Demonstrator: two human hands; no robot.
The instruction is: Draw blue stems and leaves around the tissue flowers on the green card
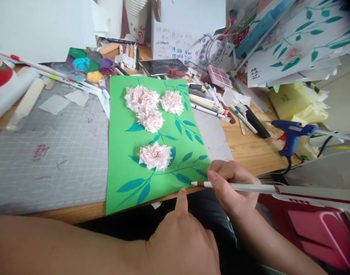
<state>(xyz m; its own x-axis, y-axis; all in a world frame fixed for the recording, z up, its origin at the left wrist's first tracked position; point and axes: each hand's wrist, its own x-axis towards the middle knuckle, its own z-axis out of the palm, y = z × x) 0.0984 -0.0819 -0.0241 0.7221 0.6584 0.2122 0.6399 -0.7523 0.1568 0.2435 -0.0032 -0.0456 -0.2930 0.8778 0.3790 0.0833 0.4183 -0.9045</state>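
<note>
A green sheet of paper lies at the table's front edge, bearing several ruffled pink-white paper flowers and painted teal leaves. My right hand grips a white marker with a brown collar, its pale tip pointing left at a leaf near the sheet's lower right edge. Whether the tip touches the paper I cannot tell. My left hand reaches in from the left below the sheet. Its index finger stretches to the sheet's front edge; the other fingers are mostly hidden.
A grey cutting mat lies under the sheet. Pens and markers crowd the right, with a blue glue gun beyond. Behind are a paint palette, paper cups and a phone-like dark slab. Leaf-painted sheets stand at right.
</note>
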